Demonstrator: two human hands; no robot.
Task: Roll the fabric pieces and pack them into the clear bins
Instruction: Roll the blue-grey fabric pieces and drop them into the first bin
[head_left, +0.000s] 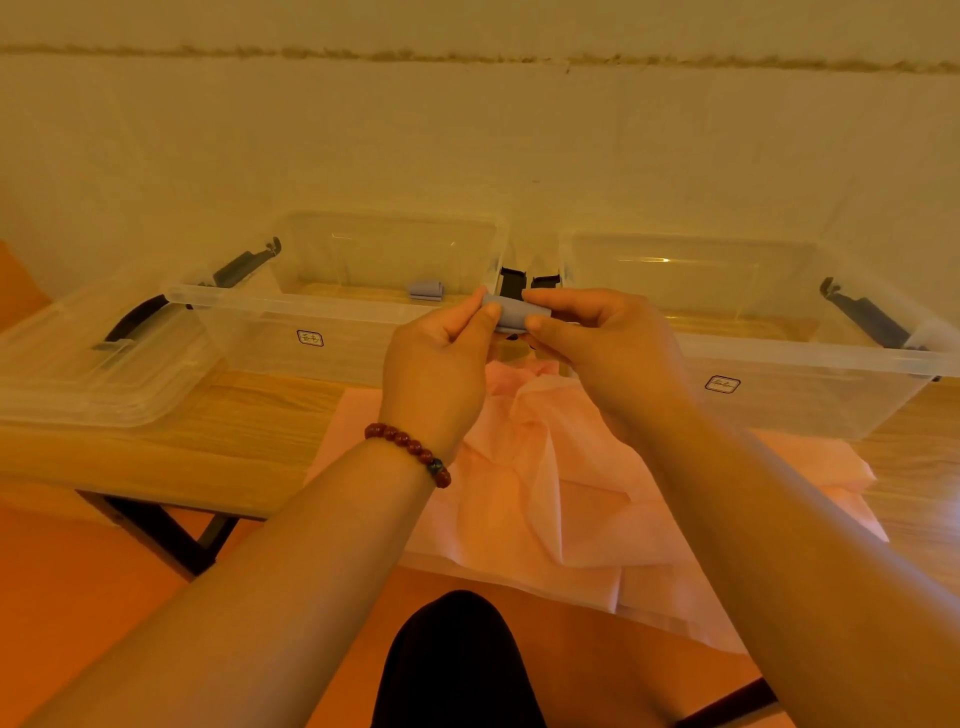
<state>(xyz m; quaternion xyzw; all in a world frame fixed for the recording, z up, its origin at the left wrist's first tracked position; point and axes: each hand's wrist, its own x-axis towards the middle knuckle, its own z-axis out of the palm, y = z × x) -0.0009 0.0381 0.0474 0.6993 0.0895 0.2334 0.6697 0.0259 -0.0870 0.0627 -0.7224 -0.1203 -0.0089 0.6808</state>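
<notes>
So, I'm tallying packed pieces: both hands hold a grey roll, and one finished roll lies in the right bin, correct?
Not quite: the head view shows the finished roll lying in the left bin, not the right bin. The left hand and right hand do hold a grey roll.

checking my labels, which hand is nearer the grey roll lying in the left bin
Left. The left hand is just right of the binned roll; the right hand is farther right. Both pinch a second roll.
</notes>
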